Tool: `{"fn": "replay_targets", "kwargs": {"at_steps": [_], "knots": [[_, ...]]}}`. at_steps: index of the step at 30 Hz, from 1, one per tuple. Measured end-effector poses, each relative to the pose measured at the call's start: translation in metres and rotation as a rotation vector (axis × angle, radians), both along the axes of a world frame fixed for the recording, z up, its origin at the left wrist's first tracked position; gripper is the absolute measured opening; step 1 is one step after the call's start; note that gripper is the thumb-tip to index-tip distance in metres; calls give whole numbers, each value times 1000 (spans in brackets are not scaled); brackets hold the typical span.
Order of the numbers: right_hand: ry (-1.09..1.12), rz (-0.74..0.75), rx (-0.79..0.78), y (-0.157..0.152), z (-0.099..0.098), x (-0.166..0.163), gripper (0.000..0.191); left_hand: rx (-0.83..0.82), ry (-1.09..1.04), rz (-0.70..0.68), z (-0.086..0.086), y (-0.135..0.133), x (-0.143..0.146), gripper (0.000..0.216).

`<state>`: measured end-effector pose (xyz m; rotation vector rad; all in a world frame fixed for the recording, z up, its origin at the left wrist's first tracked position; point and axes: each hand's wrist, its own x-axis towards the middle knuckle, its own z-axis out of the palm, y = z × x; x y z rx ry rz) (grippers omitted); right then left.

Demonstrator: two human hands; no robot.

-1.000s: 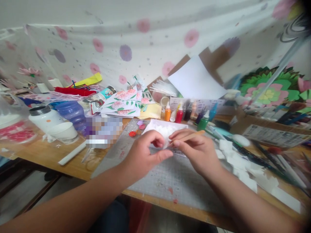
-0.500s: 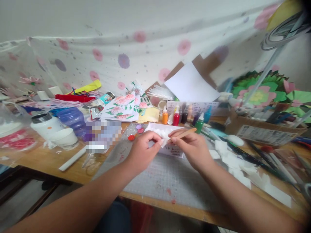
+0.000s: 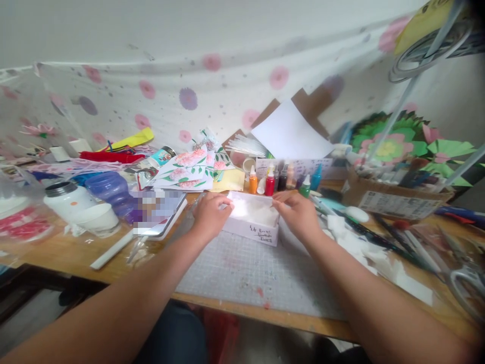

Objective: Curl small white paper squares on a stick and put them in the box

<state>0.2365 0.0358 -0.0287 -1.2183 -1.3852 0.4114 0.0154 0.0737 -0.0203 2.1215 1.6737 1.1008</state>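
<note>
A small white box (image 3: 253, 228) with white fluffy material inside stands at the far end of a grey grid cutting mat (image 3: 242, 275). My left hand (image 3: 209, 216) is curled against the box's left end, thumb at its rim. At the box's far right corner my right hand (image 3: 298, 215) has its fingers closed on the rim. No wooden stick shows in my right hand.
Small paint bottles (image 3: 269, 181) stand just behind the box. At the left are a white jar (image 3: 67, 198), a paper cup (image 3: 97, 218) and a blue bottle (image 3: 109, 187). White paper scraps (image 3: 356, 243), pens and scissors (image 3: 463, 279) lie at the right, before a cardboard box (image 3: 397, 198).
Both hands were together in front of the box, pinching white material, the right holding a wooden stick. They have moved apart and forward onto the box's two ends; the stick is gone from view.
</note>
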Motion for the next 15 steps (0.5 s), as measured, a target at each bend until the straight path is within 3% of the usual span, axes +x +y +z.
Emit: {"fn": "replay_targets", "kwargs": {"at_steps": [5, 9, 15], "knots": [[-44, -10, 56, 6, -4, 4, 12, 12, 76, 16, 3, -3, -4, 26], [-33, -50, 101, 6, -5, 7, 11, 67, 134, -27, 7, -11, -4, 24], [97, -128, 132, 6, 1, 12, 16, 89, 334, -307, 11, -26, 2, 24]]}}
